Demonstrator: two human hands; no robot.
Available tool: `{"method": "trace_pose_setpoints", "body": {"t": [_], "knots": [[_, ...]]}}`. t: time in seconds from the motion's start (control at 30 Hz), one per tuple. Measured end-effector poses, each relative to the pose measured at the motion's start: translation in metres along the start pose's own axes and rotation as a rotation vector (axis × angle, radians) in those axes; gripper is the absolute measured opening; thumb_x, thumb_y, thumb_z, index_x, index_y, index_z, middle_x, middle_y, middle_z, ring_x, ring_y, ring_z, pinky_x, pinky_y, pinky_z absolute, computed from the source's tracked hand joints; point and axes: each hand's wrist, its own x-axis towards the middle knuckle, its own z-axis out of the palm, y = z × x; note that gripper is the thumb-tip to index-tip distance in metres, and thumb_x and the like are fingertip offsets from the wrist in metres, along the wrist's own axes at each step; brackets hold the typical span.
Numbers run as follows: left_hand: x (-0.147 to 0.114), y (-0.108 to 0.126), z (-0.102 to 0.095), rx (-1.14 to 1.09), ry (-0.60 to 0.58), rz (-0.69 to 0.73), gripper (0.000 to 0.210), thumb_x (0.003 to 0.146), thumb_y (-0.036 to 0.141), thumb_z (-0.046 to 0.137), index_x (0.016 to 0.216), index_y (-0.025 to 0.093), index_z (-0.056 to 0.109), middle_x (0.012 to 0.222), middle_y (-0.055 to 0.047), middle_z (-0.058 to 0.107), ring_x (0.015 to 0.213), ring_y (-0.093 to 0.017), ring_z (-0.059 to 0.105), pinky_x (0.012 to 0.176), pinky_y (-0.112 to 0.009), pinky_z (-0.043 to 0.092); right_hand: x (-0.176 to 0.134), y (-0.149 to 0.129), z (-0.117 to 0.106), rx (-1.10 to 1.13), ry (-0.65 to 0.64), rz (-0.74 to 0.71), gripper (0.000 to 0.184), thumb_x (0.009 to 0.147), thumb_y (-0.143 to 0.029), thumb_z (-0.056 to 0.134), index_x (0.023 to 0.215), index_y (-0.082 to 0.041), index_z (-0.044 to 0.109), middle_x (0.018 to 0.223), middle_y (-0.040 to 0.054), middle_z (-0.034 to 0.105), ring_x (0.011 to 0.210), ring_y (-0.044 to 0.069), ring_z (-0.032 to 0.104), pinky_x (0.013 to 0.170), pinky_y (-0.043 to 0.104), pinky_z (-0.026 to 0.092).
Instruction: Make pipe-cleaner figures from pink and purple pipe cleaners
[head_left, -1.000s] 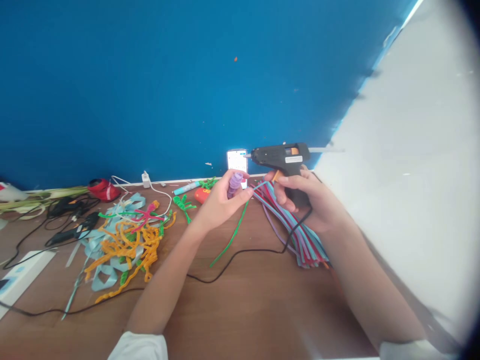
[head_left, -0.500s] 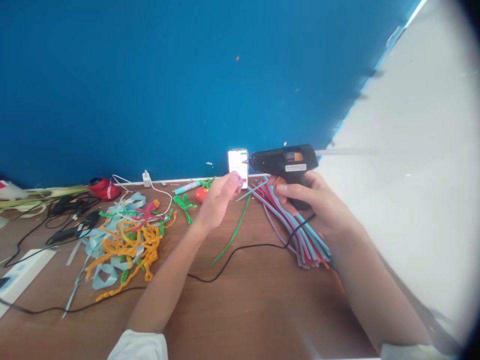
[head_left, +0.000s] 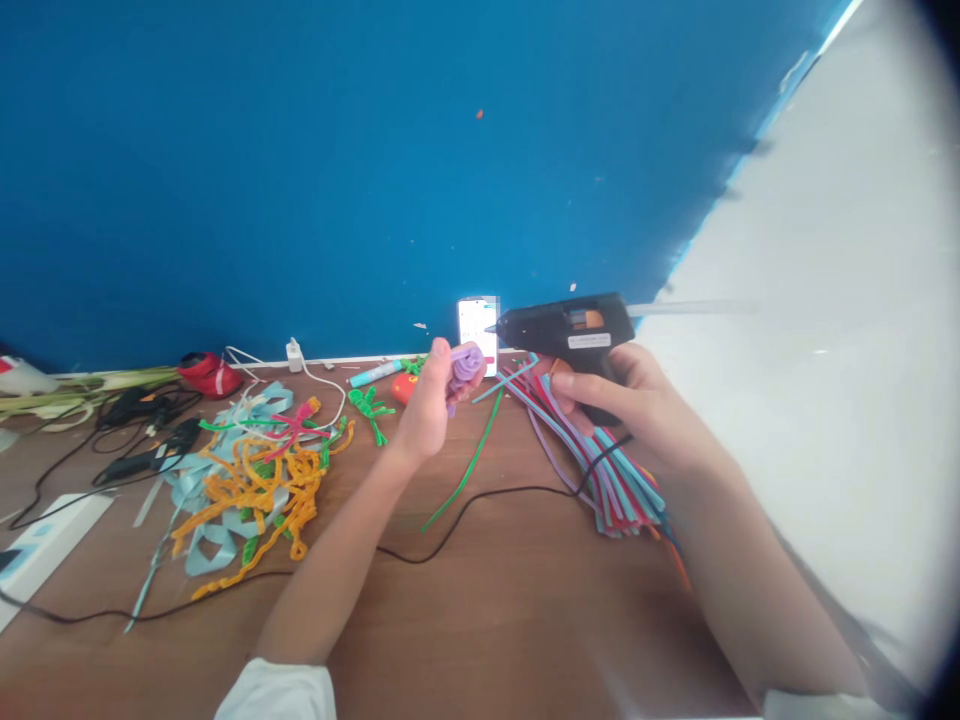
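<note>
My left hand is closed around a purple coiled pipe-cleaner piece, its rolled face turned to the right past my thumb. My right hand grips the handle of a black hot glue gun, fingers at its orange trigger. The gun's nozzle points left, a little above and to the right of the purple coil, apart from it. A clear glue stick juts from the gun's back end. Its black cord runs down and left over the wooden table.
A lit phone leans on the blue wall behind my left hand. Pipe cleaners in several colours lie under my right hand. At left sit tangled orange pipe cleaners, light-blue ribbon, a second glue gun and a white power strip.
My left hand has turned and its thumb has lifted, so the purple coil now shows. The glue gun has barely moved.
</note>
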Motion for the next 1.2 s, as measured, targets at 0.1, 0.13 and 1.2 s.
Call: {"method": "trace_pose_setpoints", "body": {"t": [0.1, 0.13, 1.2], "knots": [[0.001, 0.001, 0.003, 0.013, 0.04, -0.032, 0.076, 0.087, 0.08, 0.004, 0.067, 0.022, 0.048, 0.055, -0.001, 0.038, 0.051, -0.015, 0.037, 0.051, -0.032, 0.03, -0.003, -0.003, 0.002, -0.012, 0.028, -0.033, 0.019, 0.079, -0.033, 0.076, 0.073, -0.019, 0.064, 0.06, -0.0035, 0.057, 0.045, 0.008, 0.046, 0.042, 0.023, 0.035], [0.001, 0.002, 0.003, 0.027, 0.064, -0.039, 0.077, 0.086, 0.081, 0.004, 0.067, 0.022, 0.048, 0.055, -0.001, 0.039, 0.052, -0.015, 0.039, 0.052, -0.032, 0.031, -0.004, -0.003, 0.002, -0.024, 0.037, -0.041, 0.02, 0.08, -0.032, 0.075, 0.071, -0.019, 0.063, 0.059, -0.0033, 0.057, 0.045, 0.008, 0.046, 0.042, 0.022, 0.036], [0.0, -0.007, 0.012, 0.404, 0.287, 0.062, 0.067, 0.094, 0.069, 0.014, 0.073, 0.021, 0.054, 0.072, -0.005, 0.054, 0.073, -0.02, 0.05, 0.072, -0.034, 0.038, 0.004, 0.006, -0.002, -0.626, 0.017, -0.278, 0.024, 0.089, -0.041, 0.067, 0.102, -0.022, 0.074, 0.067, 0.0008, 0.065, 0.083, 0.025, 0.066, 0.068, 0.031, 0.049]]}}
